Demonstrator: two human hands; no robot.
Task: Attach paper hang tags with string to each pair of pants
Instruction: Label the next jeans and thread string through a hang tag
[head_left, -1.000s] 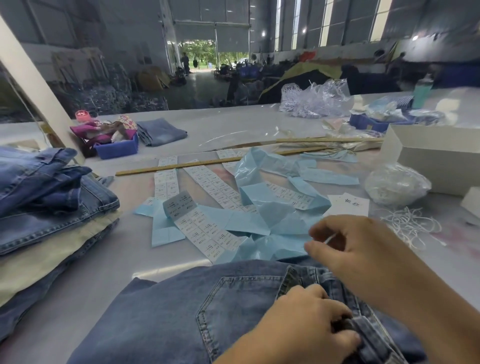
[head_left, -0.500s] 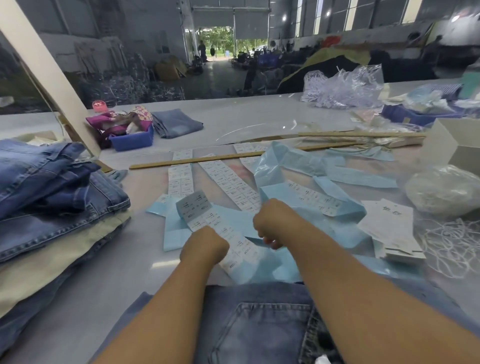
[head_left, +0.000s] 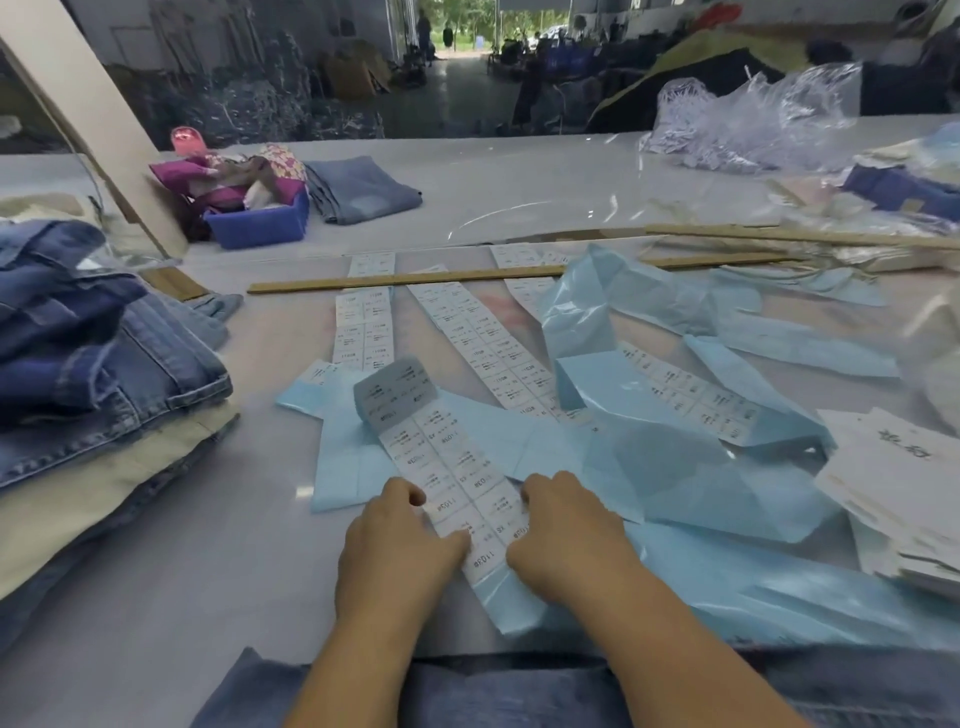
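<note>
Both hands are working the white printed sticker strip on pale blue backing (head_left: 457, 483) at lower centre of the frame. Left hand (head_left: 395, 551) is curling its fingers onto the strip's left edge, right hand (head_left: 566, 530) is pinching the right edge, likely to peel off one label. Blue denim pants (head_left: 519, 696) are lying along the bottom edge under the forearms, kept close for tagging. White paper hang tags (head_left: 904, 483) are sitting stacked at right, near reach. Folded stack of blue and beige jeans (head_left: 88, 374) is waiting at left on the grey table (head_left: 156, 597).
</note>
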